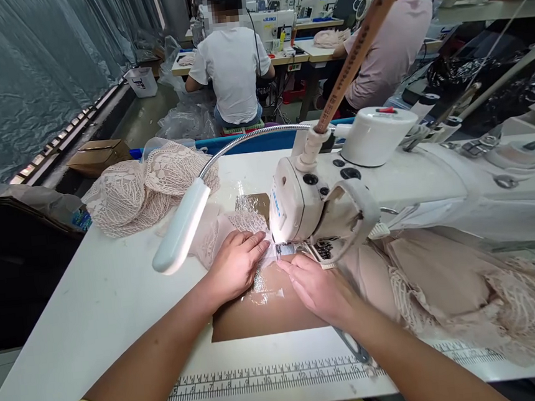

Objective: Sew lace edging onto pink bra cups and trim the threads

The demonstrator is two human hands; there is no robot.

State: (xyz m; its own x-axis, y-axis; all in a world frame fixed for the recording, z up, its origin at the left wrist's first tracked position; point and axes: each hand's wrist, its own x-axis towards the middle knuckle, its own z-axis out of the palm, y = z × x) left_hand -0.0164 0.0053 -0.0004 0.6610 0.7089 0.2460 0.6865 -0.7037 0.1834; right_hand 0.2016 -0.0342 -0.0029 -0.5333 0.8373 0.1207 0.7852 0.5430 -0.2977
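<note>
My left hand [238, 262] lies flat, fingers together, pressing a pale lace fabric piece [226, 229] onto the table just left of the needle. My right hand [317, 286] rests palm down in front of the presser foot [281, 250], its fingertips on the cloth at the needle. A white sewing machine [324, 202] stands over both hands, its head right above the fingertips. Beige fabric [443, 285] with lace edging lies bunched under the machine arm on my right.
A gooseneck lamp [180, 227] hangs over the table to the left. A heap of lace pieces [144, 186] sits at the far left of the white table [93, 303]. A ruler strip [273, 378] runs along the front edge. Two people sit at other machines behind.
</note>
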